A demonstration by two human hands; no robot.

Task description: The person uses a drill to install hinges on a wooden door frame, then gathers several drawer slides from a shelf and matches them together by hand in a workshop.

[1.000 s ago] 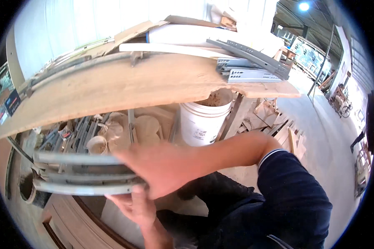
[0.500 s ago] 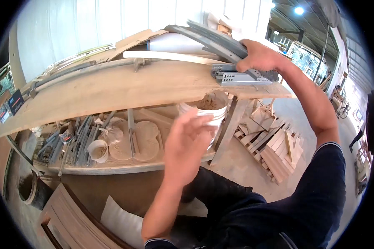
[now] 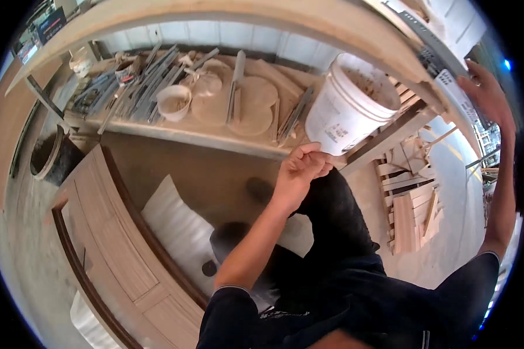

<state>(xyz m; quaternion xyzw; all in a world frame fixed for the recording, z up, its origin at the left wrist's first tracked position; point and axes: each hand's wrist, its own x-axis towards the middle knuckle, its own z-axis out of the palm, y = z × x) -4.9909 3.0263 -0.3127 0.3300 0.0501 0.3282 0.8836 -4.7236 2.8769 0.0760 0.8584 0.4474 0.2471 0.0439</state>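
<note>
My left hand is closed, fingers curled together, at the lower edge of a white plastic bucket. Whether it touches the bucket, or has something small between its fingertips, I cannot make out. The bucket tilts in view and has brownish debris inside. At the upper right my right hand grips the near end of long grey metal drawer slides on the bench top. More silvery slides lie right beneath that hand. Part of its fingers is lost at the dark rim.
The wooden bench top arches over a lower shelf with metal strips, a small white tub and round boards. A panelled wooden door leans at lower left, near a dark bucket. A pallet of offcuts stands right.
The view has tipped downward, so the bench top sits higher. My left hand has lowered from the bucket's rim to its base, its fingers curling in. My right hand stays at the slides.
</note>
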